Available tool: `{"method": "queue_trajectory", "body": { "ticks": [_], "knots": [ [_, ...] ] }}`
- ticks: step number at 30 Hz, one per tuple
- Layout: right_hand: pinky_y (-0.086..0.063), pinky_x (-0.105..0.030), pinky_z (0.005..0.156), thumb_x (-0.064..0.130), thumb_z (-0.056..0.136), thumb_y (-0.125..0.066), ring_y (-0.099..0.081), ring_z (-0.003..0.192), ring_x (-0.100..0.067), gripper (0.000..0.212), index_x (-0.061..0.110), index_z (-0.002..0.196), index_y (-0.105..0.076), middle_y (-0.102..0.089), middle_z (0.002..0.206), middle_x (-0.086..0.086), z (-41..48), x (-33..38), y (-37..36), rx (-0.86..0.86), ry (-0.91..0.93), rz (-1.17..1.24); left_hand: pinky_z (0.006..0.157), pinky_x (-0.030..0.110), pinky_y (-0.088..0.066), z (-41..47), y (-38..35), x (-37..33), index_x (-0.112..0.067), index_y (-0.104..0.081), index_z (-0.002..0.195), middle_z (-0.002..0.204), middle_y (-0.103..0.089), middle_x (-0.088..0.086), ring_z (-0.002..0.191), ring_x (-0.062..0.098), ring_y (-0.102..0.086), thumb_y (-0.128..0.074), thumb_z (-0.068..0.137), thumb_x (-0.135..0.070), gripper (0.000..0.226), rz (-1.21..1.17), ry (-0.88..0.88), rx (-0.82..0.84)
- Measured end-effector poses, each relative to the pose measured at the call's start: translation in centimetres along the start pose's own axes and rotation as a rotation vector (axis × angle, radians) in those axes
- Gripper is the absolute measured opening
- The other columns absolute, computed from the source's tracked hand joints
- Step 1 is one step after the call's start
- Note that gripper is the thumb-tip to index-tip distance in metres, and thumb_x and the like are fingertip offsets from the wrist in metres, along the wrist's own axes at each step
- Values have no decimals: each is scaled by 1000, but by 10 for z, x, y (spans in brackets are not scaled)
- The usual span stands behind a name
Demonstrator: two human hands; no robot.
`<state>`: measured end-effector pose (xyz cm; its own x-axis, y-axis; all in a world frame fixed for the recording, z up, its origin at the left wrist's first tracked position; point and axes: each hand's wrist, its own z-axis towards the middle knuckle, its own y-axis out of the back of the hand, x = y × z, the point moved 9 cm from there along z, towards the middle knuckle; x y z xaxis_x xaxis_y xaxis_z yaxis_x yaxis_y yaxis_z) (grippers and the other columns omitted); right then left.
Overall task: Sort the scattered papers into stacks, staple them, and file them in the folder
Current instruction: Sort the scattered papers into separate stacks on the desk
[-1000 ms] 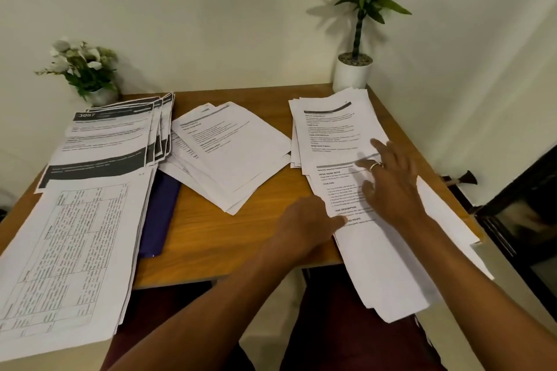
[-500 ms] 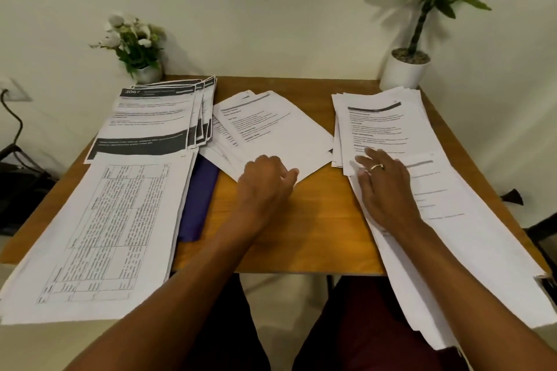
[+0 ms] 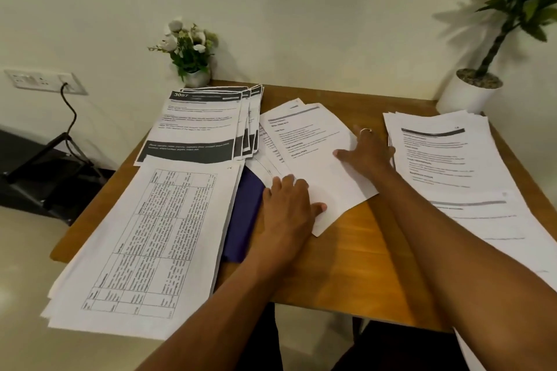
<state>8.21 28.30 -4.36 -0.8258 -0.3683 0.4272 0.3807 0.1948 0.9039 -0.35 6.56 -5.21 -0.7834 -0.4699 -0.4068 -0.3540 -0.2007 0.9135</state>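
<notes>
Papers [image 3: 313, 153] under inspection: middle stack, lying askew at the centre of the desk [image 3: 346, 265], fanned out of line along the far and left edges. Flanked by three other groups: table-printed stack [image 3: 150, 244] at near left, overhanging the desk edge; dark-banner stack [image 3: 199, 126] at far left; long overlapping run of sheets [image 3: 443, 159] at right. Purple folder [image 3: 244, 214] lodged between table-printed stack and middle stack, partly covered by the former. Left hand [image 3: 289, 205] laid flat on the near-left corner of the middle stack, fingers straight, thumb out. Right hand [image 3: 369, 150] spread flat on the stack's right edge, ringed finger forward. Both hands apart, pressing down, clamped on nothing. Judged step: gathering and squaring this stack ahead of stapling. Recommended: draw both palms inward against opposite edges, lift the sheets as one, tap long edge then short edge on bare wood, check that all headers face one way. Keep clear of the neighbouring stacks to avoid mixing sorted sets. Risk noted: lowest sheets sliding onto the folder unnoticed. No stapler in view; to be located before fastening.
</notes>
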Motion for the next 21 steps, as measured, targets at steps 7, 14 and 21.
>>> {"method": "queue_trajectory", "body": {
  "ticks": [7, 14, 21],
  "knots": [
    [-26, -62, 117, 63, 80, -74, -31, 148, -36, 95, 24, 156, -32, -37, 160, -8, 15, -6, -1, 34, 0, -12, 115, 47, -36, 3, -2, 0, -16, -55, 139, 144, -50, 5, 136, 26, -41, -63, 93, -57, 62, 18, 13, 22],
    [-44, -36, 89, 34, 86, -79, -60, 122, -32, 61, 15, 138, -56, -62, 136, -9, 25, 9, 19, -86, 41, 124, 116, 47, -34, 2, -2, 1, -16, -53, 139, 149, -46, 5, 140, 27, -37, -63, 93, -57, 62, -6, 18, 18],
    [-46, -28, 70, 33, 92, -72, -65, 83, -17, 23, 13, 104, -74, -70, 93, 2, 4, 17, 68, -250, 124, 435, 118, 49, -32, -7, 6, 4, -17, -36, 150, 164, -23, 11, 145, 34, -34, -73, 87, -53, 81, -184, 56, -42]
  ]
}}
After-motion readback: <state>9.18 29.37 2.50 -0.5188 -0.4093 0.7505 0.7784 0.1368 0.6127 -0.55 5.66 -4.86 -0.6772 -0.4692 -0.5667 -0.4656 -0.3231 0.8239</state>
